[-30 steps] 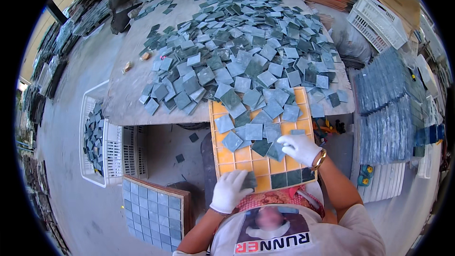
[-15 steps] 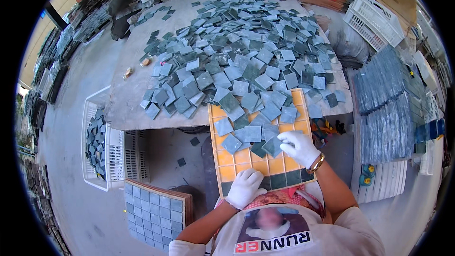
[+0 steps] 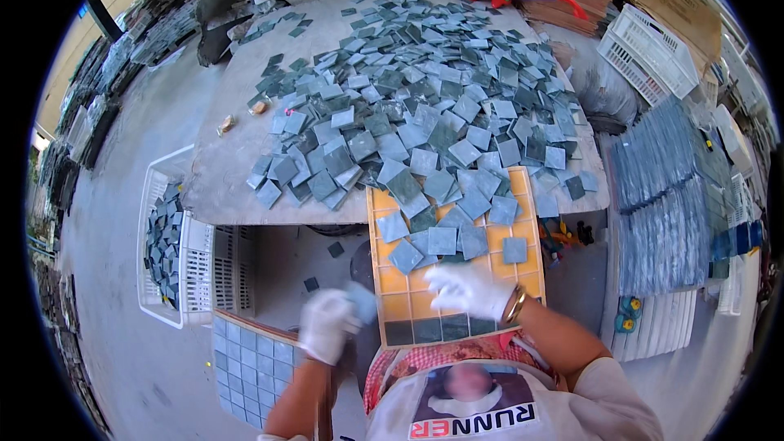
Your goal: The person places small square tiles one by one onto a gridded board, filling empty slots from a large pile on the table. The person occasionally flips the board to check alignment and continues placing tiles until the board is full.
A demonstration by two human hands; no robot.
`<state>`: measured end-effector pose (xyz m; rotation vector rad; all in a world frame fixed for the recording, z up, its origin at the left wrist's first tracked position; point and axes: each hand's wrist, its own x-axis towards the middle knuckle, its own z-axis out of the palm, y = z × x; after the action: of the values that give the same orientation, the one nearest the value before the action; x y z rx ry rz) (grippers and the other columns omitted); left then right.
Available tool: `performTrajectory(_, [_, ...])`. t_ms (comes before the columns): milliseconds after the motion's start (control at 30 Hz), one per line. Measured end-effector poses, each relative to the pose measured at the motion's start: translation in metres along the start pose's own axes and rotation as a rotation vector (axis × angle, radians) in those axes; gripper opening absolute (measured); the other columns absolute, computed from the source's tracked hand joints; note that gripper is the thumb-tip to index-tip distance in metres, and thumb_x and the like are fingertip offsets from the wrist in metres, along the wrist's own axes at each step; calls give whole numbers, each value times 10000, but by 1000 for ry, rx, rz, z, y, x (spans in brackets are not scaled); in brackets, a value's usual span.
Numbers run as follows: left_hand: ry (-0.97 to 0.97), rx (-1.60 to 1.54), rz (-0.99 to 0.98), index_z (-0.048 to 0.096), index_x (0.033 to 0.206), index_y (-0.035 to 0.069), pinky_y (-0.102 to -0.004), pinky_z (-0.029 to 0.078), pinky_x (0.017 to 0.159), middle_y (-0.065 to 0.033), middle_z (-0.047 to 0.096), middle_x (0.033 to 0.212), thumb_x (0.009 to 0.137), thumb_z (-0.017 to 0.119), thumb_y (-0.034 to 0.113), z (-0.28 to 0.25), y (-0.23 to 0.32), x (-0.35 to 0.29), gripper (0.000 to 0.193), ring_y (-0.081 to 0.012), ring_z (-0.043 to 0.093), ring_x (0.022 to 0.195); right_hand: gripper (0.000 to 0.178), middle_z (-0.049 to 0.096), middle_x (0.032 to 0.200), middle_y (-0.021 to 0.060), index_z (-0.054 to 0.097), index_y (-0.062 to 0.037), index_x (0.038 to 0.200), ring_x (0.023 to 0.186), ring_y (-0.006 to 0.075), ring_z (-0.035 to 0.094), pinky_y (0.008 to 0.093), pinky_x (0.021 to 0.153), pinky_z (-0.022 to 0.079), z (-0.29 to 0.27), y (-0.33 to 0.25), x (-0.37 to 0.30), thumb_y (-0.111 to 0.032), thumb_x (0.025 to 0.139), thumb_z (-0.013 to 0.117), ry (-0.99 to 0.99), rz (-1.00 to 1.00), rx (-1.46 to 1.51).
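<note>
My gloved left hand (image 3: 327, 327), smeared by motion, is out left of the yellow gridded tray, closed on a blue-grey stone tile (image 3: 362, 302). Over the middle of the tray (image 3: 396, 282), my gloved right hand (image 3: 472, 291) has its fingers stretched toward the left, just below a cluster of loose tiles (image 3: 442, 241). One tile (image 3: 514, 250) lies alone on the tray's right side. Along the near edge, dark tiles (image 3: 428, 329) sit in a row of grid cells; the row's right end is hidden by my right forearm.
A large heap of square tiles (image 3: 425, 106) covers the table (image 3: 220, 188) beyond the tray. At left, a white crate (image 3: 196, 278) holds more tiles, near a stack of tiled panels (image 3: 253, 367). Wrapped tile stacks (image 3: 661, 204) and a white basket (image 3: 649, 53) stand at right.
My left hand has left the tray's near edge and swung left with a tile. My right hand has shifted left and nearer. A single tile now shows on the tray's right side.
</note>
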<state>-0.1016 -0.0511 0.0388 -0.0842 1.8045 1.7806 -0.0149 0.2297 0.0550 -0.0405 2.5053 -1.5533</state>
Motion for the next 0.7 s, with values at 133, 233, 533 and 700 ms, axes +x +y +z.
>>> performTrajectory(133, [257, -38, 398, 543, 999, 59, -269, 460, 711, -34, 558, 907, 949, 513, 198, -260, 19, 48, 151, -145, 558, 825, 329, 634, 873, 96, 591, -92, 1028, 767, 249, 634, 370, 661, 501, -36, 18, 6, -318, 803, 672, 255, 75, -401])
performTrajectory(233, [823, -698, 355, 485, 1273, -1, -322, 444, 951, -148, 550, 1229, 987, 442, 246, -340, 85, 47, 380, -253, 542, 1136, 402, 596, 896, 94, 578, -91, 1030, 819, 252, 618, 370, 661, 500, -23, 19, 4, -360, 764, 713, 155, -88, -647])
performTrajectory(533, [236, 285, 519, 644, 1032, -9, -282, 486, 796, -115, 624, 1003, 801, 616, 82, -56, 35, 48, 250, -184, 607, 873, 519, 541, 976, 128, 512, -100, 1036, 878, 289, 598, 401, 693, 499, 48, 20, -39, -407, 698, 759, -21, 144, -739])
performTrajectory(700, [130, 902, 702, 579, 1182, 25, -378, 477, 879, -171, 605, 1126, 685, 766, 152, 56, -24, 36, 546, -315, 591, 1022, 487, 553, 1055, 114, 511, -102, 1042, 907, 272, 610, 401, 690, 503, 22, 38, -34, -377, 718, 748, 53, 100, -640])
